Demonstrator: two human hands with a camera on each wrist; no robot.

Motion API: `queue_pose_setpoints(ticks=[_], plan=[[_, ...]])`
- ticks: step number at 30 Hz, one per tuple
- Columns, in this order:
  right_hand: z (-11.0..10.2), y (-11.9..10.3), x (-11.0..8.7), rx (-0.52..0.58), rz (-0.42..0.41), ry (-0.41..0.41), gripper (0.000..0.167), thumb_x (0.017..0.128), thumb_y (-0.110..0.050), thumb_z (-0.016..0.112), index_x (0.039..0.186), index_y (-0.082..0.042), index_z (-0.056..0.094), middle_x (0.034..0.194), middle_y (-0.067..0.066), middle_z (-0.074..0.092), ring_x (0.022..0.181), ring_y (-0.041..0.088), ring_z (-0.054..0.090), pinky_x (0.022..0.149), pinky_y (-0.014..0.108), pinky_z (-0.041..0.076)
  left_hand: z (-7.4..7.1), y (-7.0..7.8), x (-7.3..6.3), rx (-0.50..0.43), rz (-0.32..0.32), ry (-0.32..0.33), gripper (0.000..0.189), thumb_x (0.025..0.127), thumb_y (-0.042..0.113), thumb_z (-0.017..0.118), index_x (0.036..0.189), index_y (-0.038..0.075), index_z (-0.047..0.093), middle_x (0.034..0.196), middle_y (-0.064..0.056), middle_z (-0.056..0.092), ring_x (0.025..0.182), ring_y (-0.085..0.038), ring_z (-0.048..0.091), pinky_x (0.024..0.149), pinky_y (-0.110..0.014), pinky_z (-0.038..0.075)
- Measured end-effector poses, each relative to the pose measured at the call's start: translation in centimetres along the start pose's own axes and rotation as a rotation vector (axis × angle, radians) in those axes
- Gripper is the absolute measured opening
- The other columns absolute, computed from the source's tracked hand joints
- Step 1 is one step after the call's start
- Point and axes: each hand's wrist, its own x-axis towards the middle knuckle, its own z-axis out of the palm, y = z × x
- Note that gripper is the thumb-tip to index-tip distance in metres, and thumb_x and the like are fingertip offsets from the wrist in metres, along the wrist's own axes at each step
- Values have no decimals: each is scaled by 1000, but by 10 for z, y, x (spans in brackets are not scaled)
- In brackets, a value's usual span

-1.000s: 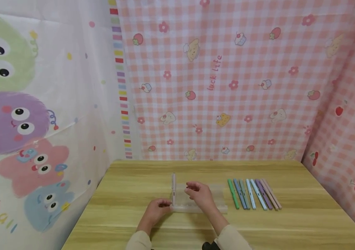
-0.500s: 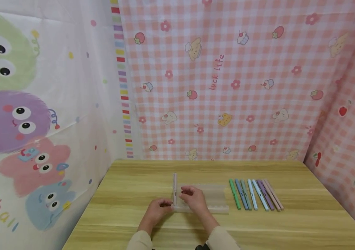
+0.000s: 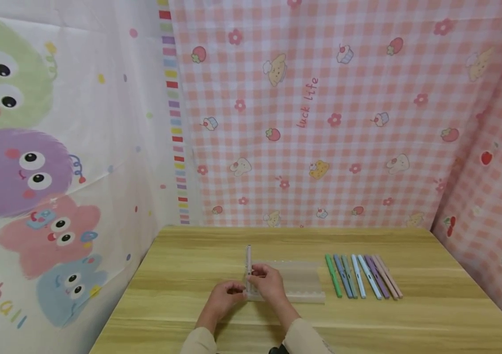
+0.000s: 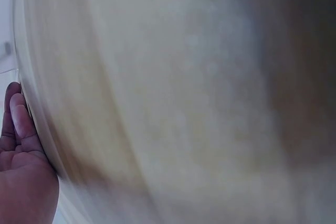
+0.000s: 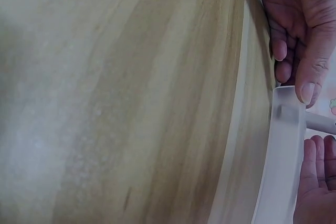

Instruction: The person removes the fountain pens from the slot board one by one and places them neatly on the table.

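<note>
A translucent pen stand lies across the table with a row of notches along its front rail. In its leftmost place a pale pink-grey pen points toward the back of the table. My left hand holds the stand's left end; the right wrist view shows the thumb on the frosted rail and fingers curled beside it. My right hand is at the pen, its fingertips overlapping the pen's middle in the head view. In the right wrist view its fingers are relaxed, close beside the pen.
To the right of the stand lies a row of several pens: a green pen, blue-grey ones, light blue ones, a purple pen and pinkish ones. The wooden table meets a pink checked cloth at the back.
My right hand has moved left from above the stand's middle to the pen. My left hand stays at the stand's left end. The view has shifted slightly.
</note>
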Motion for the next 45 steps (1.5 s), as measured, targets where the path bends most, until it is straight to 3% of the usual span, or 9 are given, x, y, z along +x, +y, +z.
queue_pose_setpoints(ticks=[18, 36, 45], plan=[[-2, 0, 2, -35, 32, 25, 16, 86, -1, 74, 101, 3, 70, 86, 7, 68, 80, 18, 63, 72, 36, 53, 4, 2, 3, 10, -5, -19, 17, 86, 6, 74, 100, -3, 70, 94, -7, 69, 88, -16, 60, 77, -32, 50], [-2, -13, 8, 105, 2, 53, 18, 89, -1, 71, 106, 2, 69, 95, 8, 67, 87, 19, 63, 74, 31, 56, -1, 0, 2, 47, -19, -6, 19, 85, 5, 75, 102, -2, 71, 94, -6, 69, 87, -16, 60, 80, -35, 50], [-16, -29, 8, 159, -44, 31, 24, 92, -7, 69, 115, 2, 67, 99, 10, 66, 88, 17, 62, 74, 33, 56, 1, -1, 1, 42, -22, -5, 19, 86, 6, 74, 103, -3, 71, 96, -7, 69, 87, -16, 60, 78, -33, 50]])
